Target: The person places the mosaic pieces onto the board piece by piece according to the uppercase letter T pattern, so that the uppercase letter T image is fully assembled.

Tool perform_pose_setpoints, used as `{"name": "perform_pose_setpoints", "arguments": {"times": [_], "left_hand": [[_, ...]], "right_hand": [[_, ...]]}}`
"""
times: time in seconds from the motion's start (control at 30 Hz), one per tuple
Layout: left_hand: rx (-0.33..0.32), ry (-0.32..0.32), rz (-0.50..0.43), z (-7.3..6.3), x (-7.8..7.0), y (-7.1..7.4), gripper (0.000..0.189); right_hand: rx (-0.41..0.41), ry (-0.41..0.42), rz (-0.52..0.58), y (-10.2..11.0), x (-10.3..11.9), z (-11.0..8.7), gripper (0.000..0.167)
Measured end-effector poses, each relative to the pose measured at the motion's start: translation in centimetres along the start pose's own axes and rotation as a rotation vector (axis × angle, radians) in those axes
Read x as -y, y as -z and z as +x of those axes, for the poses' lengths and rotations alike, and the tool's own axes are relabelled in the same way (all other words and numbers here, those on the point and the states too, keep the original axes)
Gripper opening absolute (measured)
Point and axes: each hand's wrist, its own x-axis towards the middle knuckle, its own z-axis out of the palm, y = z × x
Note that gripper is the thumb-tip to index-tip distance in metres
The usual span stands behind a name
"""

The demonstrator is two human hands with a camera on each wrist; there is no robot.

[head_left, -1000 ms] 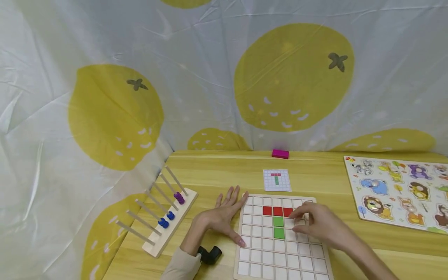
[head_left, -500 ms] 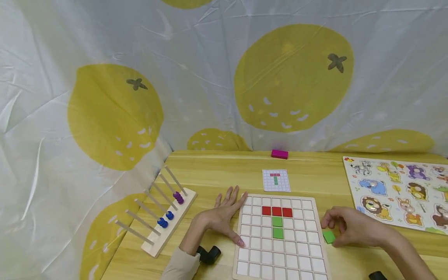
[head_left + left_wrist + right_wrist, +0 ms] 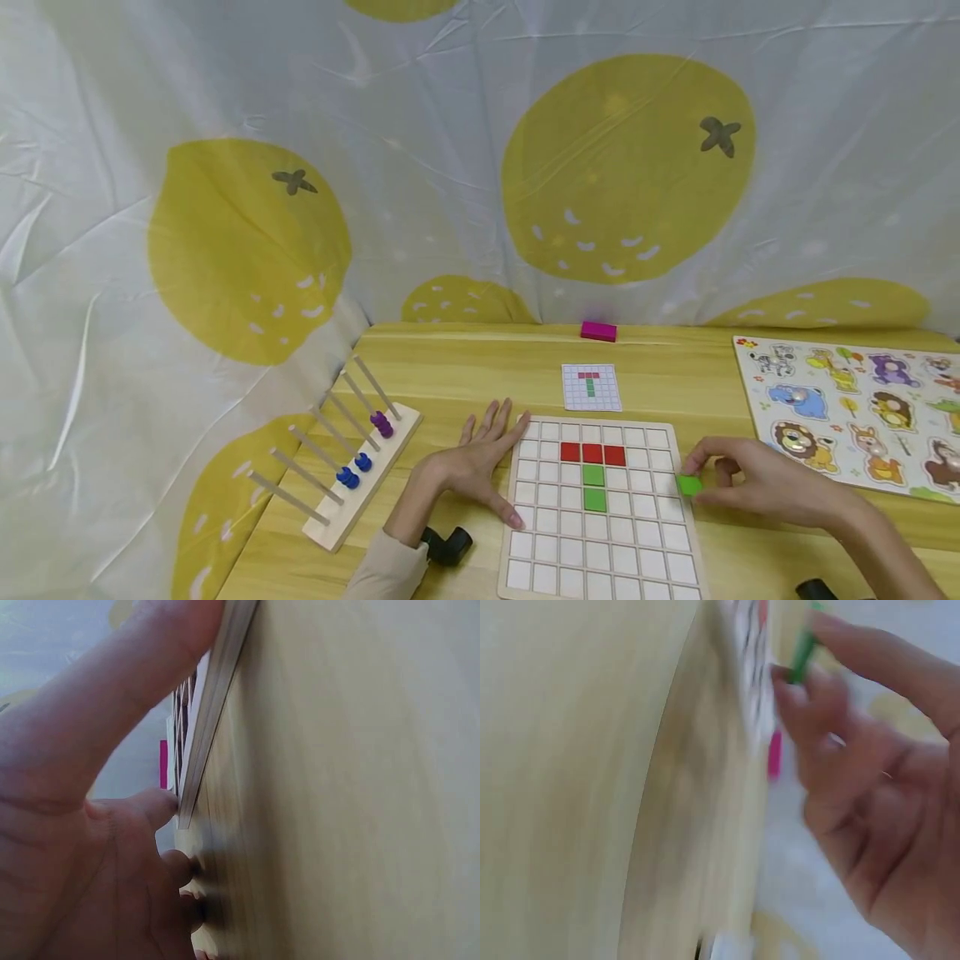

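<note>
A wooden grid board (image 3: pixel 612 581) lies on the table, with three red square tiles (image 3: pixel 592 454) in a row and two green tiles (image 3: pixel 595 500) under the middle one. My left hand (image 3: pixel 474 471) rests at the board's left edge, fingers spread and straight, thumb and index finger touching the frame. In the left wrist view the thumb (image 3: pixel 112 690) lies against the board's side. My right hand (image 3: pixel 757 482) pinches a loose green tile (image 3: pixel 689 485) between thumb and fingers, over the board's right edge. The right wrist view shows that tile (image 3: pixel 803 654) edge-on, held above the table.
A small pattern card (image 3: pixel 591 387) with a red and green T lies behind the board, and a magenta block (image 3: pixel 598 332) farther back. To the left stands a peg rack (image 3: pixel 363 479) with blue and purple beads. An animal puzzle (image 3: pixel 855 417) lies at right.
My right hand moved from the board out to the right, took hold of a green tile beside it, and lifted it back to the board's right edge. The left hand stayed put.
</note>
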Motion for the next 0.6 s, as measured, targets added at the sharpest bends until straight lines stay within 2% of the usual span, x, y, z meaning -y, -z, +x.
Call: {"name": "perform_pose_setpoints", "arguments": {"times": [0.1,0.27,0.37,0.47,0.6], "left_hand": [[0.0,0.004,0.0,-0.1,0.2,-0.1,0.142],[-0.007,0.0,-0.002,0.0,0.1,-0.2,0.142],[-0.01,0.003,-0.002,0.0,0.0,-0.2,0.142],[-0.01,0.0,-0.007,0.1,0.0,-0.1,0.142],[-0.009,0.008,-0.012,-0.1,0.0,0.0,0.142]], "right_hand": [[-0.057,0.007,0.01,-2.1,2.6,1.4,0.02],[-0.131,-0.042,-0.065,-7.0,6.2,3.9,0.022],[-0.166,-0.072,-0.198,-9.1,6.9,4.8,0.022],[-0.172,-0.118,-0.323,-10.1,7.0,5.3,0.021],[-0.17,-0.138,-0.35,-10.5,6.9,5.4,0.02]]}}
